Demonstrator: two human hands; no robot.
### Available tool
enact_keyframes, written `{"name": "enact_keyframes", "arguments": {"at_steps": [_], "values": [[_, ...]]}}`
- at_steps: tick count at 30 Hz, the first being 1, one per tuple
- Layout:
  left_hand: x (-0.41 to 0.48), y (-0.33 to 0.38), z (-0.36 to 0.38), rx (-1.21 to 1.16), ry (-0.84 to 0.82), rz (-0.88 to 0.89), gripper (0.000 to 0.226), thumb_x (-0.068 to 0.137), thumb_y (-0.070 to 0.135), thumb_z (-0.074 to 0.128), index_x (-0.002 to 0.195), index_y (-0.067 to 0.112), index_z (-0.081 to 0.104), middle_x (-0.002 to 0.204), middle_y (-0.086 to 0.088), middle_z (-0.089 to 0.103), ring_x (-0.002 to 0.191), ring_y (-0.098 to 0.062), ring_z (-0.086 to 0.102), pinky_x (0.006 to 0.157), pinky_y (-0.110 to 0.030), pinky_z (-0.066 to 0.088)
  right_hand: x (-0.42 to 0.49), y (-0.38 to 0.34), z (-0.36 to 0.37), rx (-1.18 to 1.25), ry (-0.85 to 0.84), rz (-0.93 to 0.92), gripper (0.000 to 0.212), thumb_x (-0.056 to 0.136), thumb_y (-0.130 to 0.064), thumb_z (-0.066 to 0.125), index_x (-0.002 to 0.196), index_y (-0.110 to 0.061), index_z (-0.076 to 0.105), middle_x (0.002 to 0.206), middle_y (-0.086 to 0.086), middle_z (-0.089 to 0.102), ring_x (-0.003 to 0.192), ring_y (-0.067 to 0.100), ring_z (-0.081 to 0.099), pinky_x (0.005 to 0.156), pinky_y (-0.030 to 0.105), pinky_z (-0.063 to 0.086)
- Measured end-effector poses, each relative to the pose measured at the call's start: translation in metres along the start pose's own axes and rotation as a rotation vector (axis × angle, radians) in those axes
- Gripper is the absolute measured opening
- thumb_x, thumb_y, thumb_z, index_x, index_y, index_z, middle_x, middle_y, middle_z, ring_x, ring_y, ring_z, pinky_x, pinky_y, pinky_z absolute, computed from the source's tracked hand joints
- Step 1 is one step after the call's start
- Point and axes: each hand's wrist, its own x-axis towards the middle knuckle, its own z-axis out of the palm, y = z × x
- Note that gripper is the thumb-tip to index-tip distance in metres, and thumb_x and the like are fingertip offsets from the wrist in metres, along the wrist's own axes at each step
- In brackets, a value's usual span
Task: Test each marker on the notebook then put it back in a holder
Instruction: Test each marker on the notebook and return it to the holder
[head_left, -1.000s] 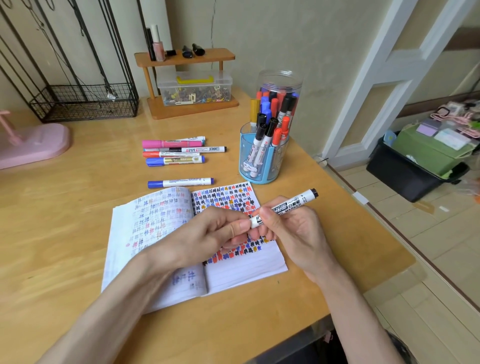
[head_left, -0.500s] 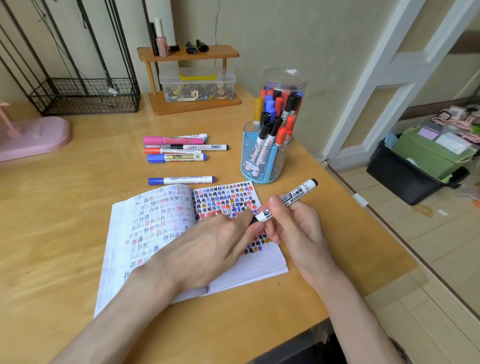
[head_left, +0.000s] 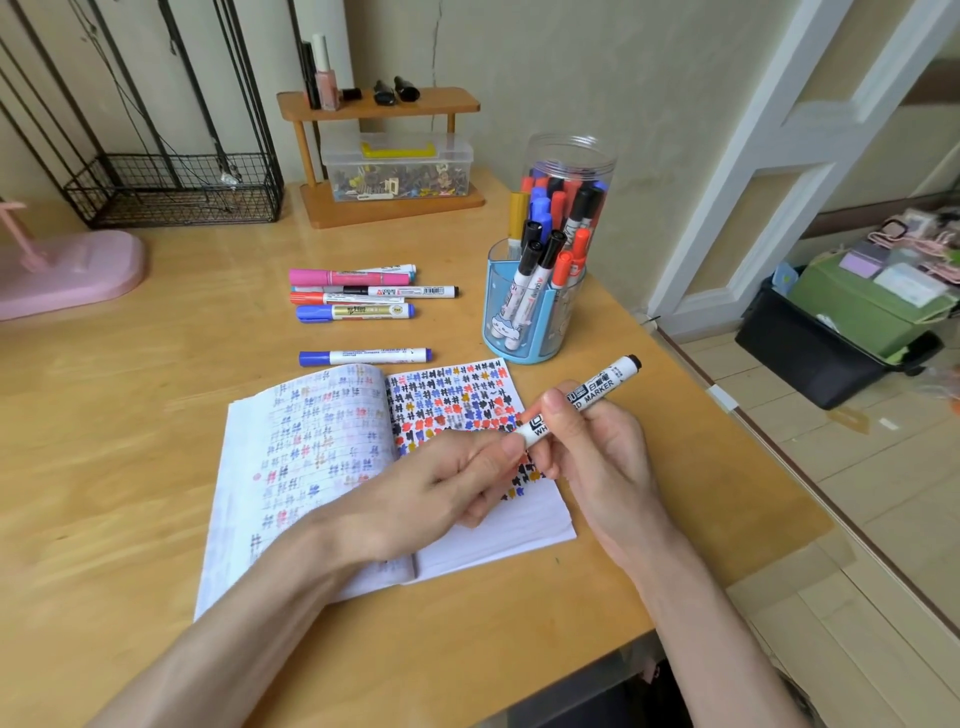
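Note:
An open notebook (head_left: 311, 441) full of coloured test marks lies on the wooden table (head_left: 130, 493). Above its right page, my right hand (head_left: 602, 457) grips a white marker (head_left: 587, 397) with a black end that points up and to the right. My left hand (head_left: 431, 493) pinches the marker's lower end, and its fingers hide the tip there. A blue holder (head_left: 519, 322) with several markers stands beyond the notebook, and a clear jar (head_left: 571, 171) of markers stands behind it. Several loose markers (head_left: 358, 293) lie in a row on the table, with one blue marker (head_left: 363, 356) nearer the notebook.
A wooden shelf (head_left: 379, 104) over a plastic box (head_left: 395, 166) stands at the back. A wire basket (head_left: 176, 192) and a pink base (head_left: 67, 275) are at the back left. The table's right edge drops to a floor with a black bin (head_left: 810, 348).
Both hands have shifted slightly right with the marker. My left hand has turned palm down and now pinches the marker's lower end.

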Motion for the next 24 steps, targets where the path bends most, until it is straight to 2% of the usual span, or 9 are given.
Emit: {"name": "enact_keyframes", "arguments": {"at_steps": [2, 5, 7, 9, 13, 15, 17, 20, 24], "values": [[0.0, -0.009, 0.002, 0.249, 0.139, 0.048, 0.036, 0.11, 0.043, 0.04, 0.091, 0.019, 0.058, 0.067, 0.005, 0.046, 0.061, -0.013, 0.041, 0.062, -0.03, 0.038, 0.002, 0.003, 0.0, -0.007, 0.046, 0.002, 0.039, 0.102, -0.038, 0.059, 0.084, -0.004, 0.067, 0.064, 0.005, 0.057, 0.063, 0.018, 0.051, 0.061, 0.027, 0.044], [0.0, -0.013, 0.003, 0.479, 0.317, 0.103, 0.022, 0.105, 0.046, 0.054, 0.106, 0.027, 0.064, 0.072, 0.012, 0.06, 0.064, -0.008, 0.053, 0.063, -0.021, 0.04, 0.003, 0.005, 0.003, -0.011, 0.084, 0.015, 0.038, 0.102, -0.034, 0.06, 0.083, -0.002, 0.066, 0.063, 0.004, 0.058, 0.062, 0.018, 0.053, 0.061, 0.026, 0.045], [0.0, -0.012, 0.004, 0.544, 0.364, 0.125, 0.024, 0.103, 0.052, 0.056, 0.107, 0.029, 0.062, 0.074, 0.016, 0.059, 0.066, -0.006, 0.054, 0.065, -0.025, 0.045, 0.003, 0.005, 0.005, 0.0, 0.106, 0.015, 0.043, 0.103, -0.035, 0.063, 0.086, 0.005, 0.064, 0.062, 0.006, 0.059, 0.06, 0.018, 0.053, 0.06, 0.024, 0.045], [-0.001, -0.01, 0.004, 0.667, 0.392, 0.157, 0.031, 0.105, 0.058, 0.047, 0.101, 0.029, 0.055, 0.071, 0.018, 0.052, 0.064, -0.01, 0.051, 0.061, -0.033, 0.048, 0.003, 0.004, 0.006, 0.014, 0.117, 0.009, 0.05, 0.101, -0.037, 0.062, 0.089, 0.011, 0.062, 0.063, 0.008, 0.058, 0.06, 0.017, 0.052, 0.06, 0.024, 0.045], [-0.002, -0.006, 0.001, 0.96, 0.425, 0.223, 0.038, 0.11, 0.056, 0.026, 0.094, 0.025, 0.042, 0.068, 0.013, 0.045, 0.054, -0.022, 0.052, 0.048, -0.041, 0.045, 0.001, 0.002, 0.009, 0.039, 0.096, 0.017, 0.052, 0.101, -0.044, 0.06, 0.088, 0.006, 0.064, 0.064, 0.005, 0.056, 0.063, 0.018, 0.05, 0.061, 0.027, 0.043], [-0.004, -0.003, 0.0, 0.955, 0.399, 0.229, 0.031, 0.111, 0.054, 0.024, 0.092, 0.032, 0.032, 0.062, 0.013, 0.036, 0.049, -0.022, 0.043, 0.047, -0.038, 0.041, 0.0, 0.002, 0.011, 0.034, 0.102, 0.01, 0.052, 0.1, -0.046, 0.06, 0.086, 0.004, 0.064, 0.063, 0.003, 0.056, 0.062, 0.018, 0.05, 0.06, 0.027, 0.042], [-0.005, -0.003, 0.0, 0.824, 0.345, 0.193, 0.026, 0.111, 0.053, 0.027, 0.089, 0.039, 0.027, 0.057, 0.009, 0.033, 0.051, -0.02, 0.037, 0.052, -0.031, 0.034, 0.001, 0.002, 0.012, 0.038, 0.11, -0.004, 0.05, 0.1, -0.044, 0.061, 0.085, 0.004, 0.064, 0.063, 0.003, 0.057, 0.061, 0.017, 0.05, 0.06, 0.027, 0.042], [-0.004, -0.003, 0.0, 0.579, 0.314, 0.149, 0.03, 0.11, 0.051, 0.032, 0.082, 0.042, 0.034, 0.057, 0.005, 0.035, 0.053, -0.018, 0.039, 0.055, -0.022, 0.029, 0.003, 0.001, 0.013, 0.035, 0.103, -0.015, 0.054, 0.099, -0.044, 0.062, 0.087, 0.009, 0.062, 0.062, 0.004, 0.058, 0.06, 0.016, 0.052, 0.059, 0.025, 0.043], [-0.007, -0.006, 0.001, 0.308, 0.292, 0.102, 0.031, 0.111, 0.045, 0.042, 0.08, 0.04, 0.047, 0.063, 0.006, 0.038, 0.057, -0.012, 0.034, 0.056, -0.031, 0.032, 0.005, 0.0, 0.012, 0.015, 0.041, 0.003, 0.05, 0.102, -0.04, 0.061, 0.086, 0.007, 0.062, 0.066, 0.005, 0.059, 0.063, 0.017, 0.052, 0.063, 0.028, 0.044]]}}
